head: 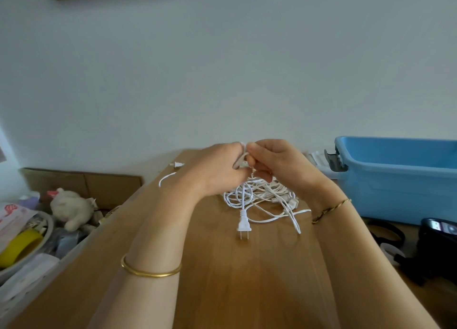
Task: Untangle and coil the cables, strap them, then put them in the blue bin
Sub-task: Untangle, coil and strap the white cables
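A tangle of white cables lies in the middle of the wooden table. One two-pin plug points toward me at the pile's near side. Another small plug lies at the table's far left edge. My left hand and my right hand meet just above the pile, both pinching a raised white cable strand between their fingertips. The blue bin stands open at the right, against the wall.
Black objects, among them a device with a screen, lie on the table's right side below the bin. Left of the table sits a box of clutter with a white plush toy and yellow tape roll.
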Demonstrator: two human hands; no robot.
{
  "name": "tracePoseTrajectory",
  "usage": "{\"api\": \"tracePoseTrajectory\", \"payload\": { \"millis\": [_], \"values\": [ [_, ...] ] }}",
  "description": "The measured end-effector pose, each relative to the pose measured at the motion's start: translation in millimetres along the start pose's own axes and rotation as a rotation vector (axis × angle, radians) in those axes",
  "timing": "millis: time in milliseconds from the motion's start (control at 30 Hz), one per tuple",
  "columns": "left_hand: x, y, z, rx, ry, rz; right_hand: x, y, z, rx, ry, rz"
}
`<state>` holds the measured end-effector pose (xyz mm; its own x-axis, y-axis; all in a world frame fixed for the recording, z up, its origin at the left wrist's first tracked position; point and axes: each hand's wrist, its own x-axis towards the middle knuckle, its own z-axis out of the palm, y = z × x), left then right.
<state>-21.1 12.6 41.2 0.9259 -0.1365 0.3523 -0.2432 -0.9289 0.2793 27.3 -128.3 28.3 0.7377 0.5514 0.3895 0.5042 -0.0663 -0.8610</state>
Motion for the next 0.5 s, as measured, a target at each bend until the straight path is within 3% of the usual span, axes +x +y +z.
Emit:
{"api": "tracePoseTrajectory", "payload": {
  "millis": [200,367,433,500],
  "values": [
    [-7.3,-10.9,-9.0,-0.509,-0.192,-0.203,-4.6,6.1,-12.0,-0.125,-0.041,-0.023],
    [-18.5,-24.3,-26.7,-0.964,-0.361,-0.129,-3.8,18.6,-23.5,-0.336,0.148,-0.079],
    [-17.3,-30.0,-29.1,-1.290,-0.419,-0.046,-3.1,22.6,-19.3,-0.207,0.177,-0.078],
    [-11.8,-34.8,-29.0,-1.621,-0.610,0.053,-1.1,24.2,-9.4,0.087,0.169,-0.067]
  ]
}}
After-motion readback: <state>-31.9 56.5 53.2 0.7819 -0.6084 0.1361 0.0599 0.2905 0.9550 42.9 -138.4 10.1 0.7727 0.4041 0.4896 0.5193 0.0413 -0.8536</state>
